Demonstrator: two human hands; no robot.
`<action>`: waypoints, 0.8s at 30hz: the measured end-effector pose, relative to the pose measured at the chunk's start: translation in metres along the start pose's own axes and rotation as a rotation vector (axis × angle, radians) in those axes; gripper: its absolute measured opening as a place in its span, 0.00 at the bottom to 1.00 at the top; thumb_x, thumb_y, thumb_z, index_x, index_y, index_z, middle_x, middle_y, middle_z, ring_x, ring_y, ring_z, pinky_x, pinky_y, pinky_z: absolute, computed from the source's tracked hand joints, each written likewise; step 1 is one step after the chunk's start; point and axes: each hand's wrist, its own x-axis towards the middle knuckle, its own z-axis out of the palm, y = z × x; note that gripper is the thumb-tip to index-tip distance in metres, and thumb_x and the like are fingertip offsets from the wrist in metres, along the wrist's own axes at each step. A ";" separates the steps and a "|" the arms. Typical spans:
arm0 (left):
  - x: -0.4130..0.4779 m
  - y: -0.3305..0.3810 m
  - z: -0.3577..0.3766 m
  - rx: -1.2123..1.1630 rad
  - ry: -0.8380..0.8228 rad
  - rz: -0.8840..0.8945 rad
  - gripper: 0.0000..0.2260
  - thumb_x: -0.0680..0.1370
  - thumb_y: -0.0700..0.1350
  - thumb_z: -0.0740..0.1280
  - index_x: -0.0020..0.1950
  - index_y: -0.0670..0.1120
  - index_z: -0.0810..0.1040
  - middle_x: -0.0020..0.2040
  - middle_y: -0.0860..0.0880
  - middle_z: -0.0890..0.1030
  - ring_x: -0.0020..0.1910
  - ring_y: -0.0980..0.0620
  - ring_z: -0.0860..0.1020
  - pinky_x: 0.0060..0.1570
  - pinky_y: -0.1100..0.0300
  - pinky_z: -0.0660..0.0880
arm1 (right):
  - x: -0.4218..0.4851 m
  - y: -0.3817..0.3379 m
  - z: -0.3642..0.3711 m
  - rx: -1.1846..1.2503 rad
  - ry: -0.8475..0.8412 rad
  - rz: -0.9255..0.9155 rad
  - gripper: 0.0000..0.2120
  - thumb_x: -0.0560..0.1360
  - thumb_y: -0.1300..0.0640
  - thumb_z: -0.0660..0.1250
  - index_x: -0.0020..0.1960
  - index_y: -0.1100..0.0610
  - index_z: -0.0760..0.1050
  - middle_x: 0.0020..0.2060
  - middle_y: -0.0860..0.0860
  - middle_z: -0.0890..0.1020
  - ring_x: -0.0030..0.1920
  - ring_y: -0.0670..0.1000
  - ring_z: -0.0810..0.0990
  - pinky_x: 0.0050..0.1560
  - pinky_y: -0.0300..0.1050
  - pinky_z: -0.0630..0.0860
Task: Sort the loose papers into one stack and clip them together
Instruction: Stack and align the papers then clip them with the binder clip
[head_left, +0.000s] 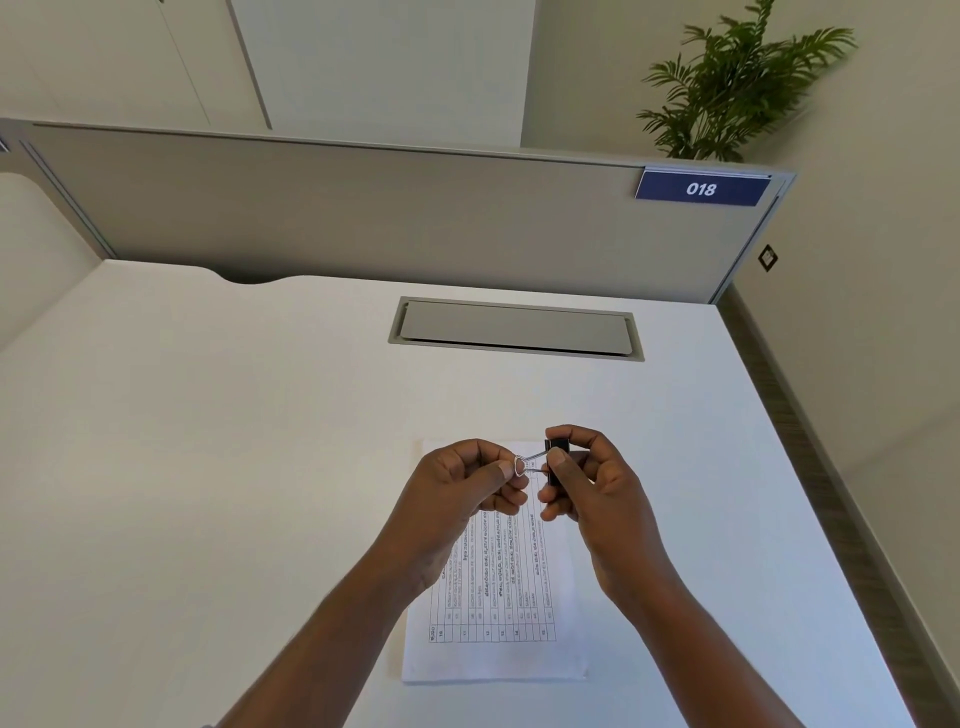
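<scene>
Pale walls (623, 62) are seen all round, with flat white panels set behind the workstation. Most of the view is taken up by a white table (208, 467), smooth and matt, with a curved notch cut in its far left edge. Along its far side a grey partition (363, 208) is stood upright, closing the table off from the room. On the right, a strip of brown floor (831, 493) is shown running beside the table. Behind the partition's right end, a green palm-like plant (737, 88) is seen rising, slightly blurred. A grey hatch (514, 327) is set flush into the table near the partition, its lid down.

Now to the action: the papers (493, 660) are laid in one stack on the near middle of the table, a printed grid uppermost, no clip on them yet. Above the stack's far end, both hands are raised clear of the sheets and brought close together. The left hand (457, 499) is pinched on a wire loop (522, 465) of the binder clip (556, 445); the right hand (597, 499) is clamped round the clip's black body, thumb on its near face. The clip is thus held in the air between the two, over the papers.

A blue number plate (701, 188) marked 018 is fixed at the partition's top right corner. A small dark wall plate (767, 257) is spotted on the right wall.
</scene>
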 end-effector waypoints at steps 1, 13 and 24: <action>0.000 0.000 0.000 0.000 -0.004 0.000 0.07 0.80 0.35 0.66 0.47 0.39 0.83 0.43 0.39 0.84 0.42 0.44 0.82 0.46 0.53 0.80 | 0.000 0.000 0.000 -0.006 0.004 -0.004 0.08 0.81 0.60 0.67 0.56 0.49 0.81 0.41 0.55 0.83 0.34 0.50 0.82 0.35 0.40 0.79; -0.001 0.002 0.004 0.038 -0.047 0.010 0.06 0.77 0.41 0.67 0.46 0.42 0.83 0.43 0.42 0.84 0.42 0.46 0.83 0.47 0.54 0.80 | -0.003 -0.003 -0.002 -0.103 0.022 -0.064 0.07 0.81 0.58 0.68 0.55 0.48 0.80 0.40 0.51 0.83 0.34 0.49 0.83 0.35 0.42 0.80; -0.005 0.009 0.013 0.276 0.099 0.162 0.04 0.74 0.47 0.67 0.42 0.49 0.82 0.41 0.49 0.84 0.43 0.49 0.82 0.50 0.49 0.81 | -0.018 -0.018 0.004 -0.609 -0.052 -0.305 0.23 0.78 0.48 0.70 0.72 0.47 0.72 0.56 0.35 0.79 0.57 0.29 0.77 0.48 0.25 0.76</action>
